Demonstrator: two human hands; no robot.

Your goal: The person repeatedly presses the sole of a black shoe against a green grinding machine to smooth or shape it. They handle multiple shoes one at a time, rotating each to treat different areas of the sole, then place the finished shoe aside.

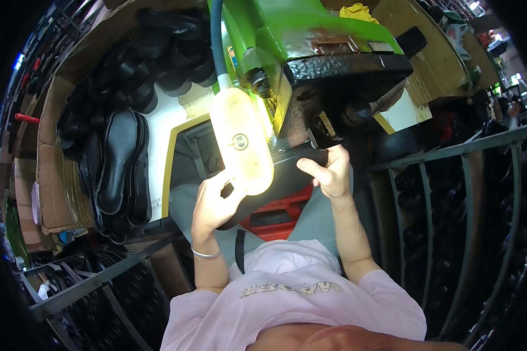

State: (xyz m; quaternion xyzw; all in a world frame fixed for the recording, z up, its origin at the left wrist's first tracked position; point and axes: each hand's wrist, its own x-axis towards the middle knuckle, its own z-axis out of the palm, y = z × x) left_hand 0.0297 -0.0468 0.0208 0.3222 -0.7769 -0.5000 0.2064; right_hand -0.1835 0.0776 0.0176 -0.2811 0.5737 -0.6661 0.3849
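Holding a flat black rubber shoe sole (287, 175) under the green machine's black cast-iron head (339, 88), both hands gripping it: left hand (214, 202) at near end, right hand (331, 169) by the head. Looks mid-feed; next move prob. needs steady alignment w/ fingers clear.

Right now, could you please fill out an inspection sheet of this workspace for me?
Surface: green machine with a black head; no bare table seen.
Job's things: black sole held under the head, partly hidden by a lit lamp.
Clutter: stacked black soles in a cardboard box at left; red crate below.
Hands: left hand has a grip on the sole's near end; right hand has a grip on its far end.
Cables: blue hose leads to the lamp.
Surroundings: metal racks on both sides.
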